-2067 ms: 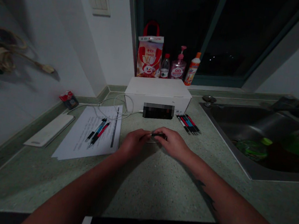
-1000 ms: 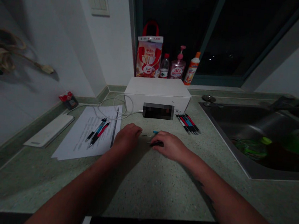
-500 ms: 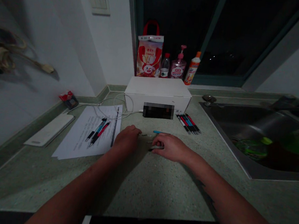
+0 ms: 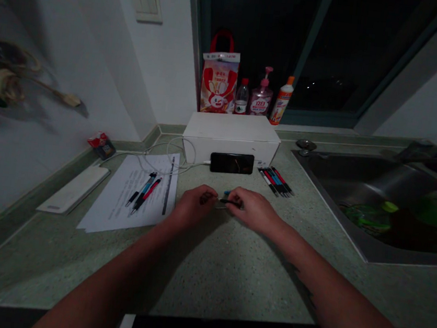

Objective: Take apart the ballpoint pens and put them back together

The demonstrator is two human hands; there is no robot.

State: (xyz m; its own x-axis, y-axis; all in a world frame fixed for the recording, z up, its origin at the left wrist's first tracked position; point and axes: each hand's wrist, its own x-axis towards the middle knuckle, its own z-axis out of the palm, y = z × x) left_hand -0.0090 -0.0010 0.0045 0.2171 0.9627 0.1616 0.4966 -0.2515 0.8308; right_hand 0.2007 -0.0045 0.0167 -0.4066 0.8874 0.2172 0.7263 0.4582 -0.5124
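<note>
My left hand (image 4: 194,203) and my right hand (image 4: 252,209) meet over the green speckled countertop (image 4: 230,270), just in front of a black phone (image 4: 231,163). The right fingers pinch a thin dark pen part (image 4: 230,202), with a bit of blue pen (image 4: 226,192) showing just behind it. The left fingers are curled around a small piece that I cannot make out. A bundle of pens (image 4: 276,181) lies to the right of the phone. Three more pens (image 4: 143,191) rest on a printed sheet (image 4: 131,196) to the left.
A white box (image 4: 232,134) stands behind the phone, with a white cable (image 4: 163,160) beside it. A bag and bottles (image 4: 245,96) line the window sill. A steel sink (image 4: 375,203) holding green things is at right. A white flat board (image 4: 73,189) lies by the wall.
The hands parted and worked on small pen pieces on the counter, then came back together; the right hand now pinches the thin dark part raised off the counter.
</note>
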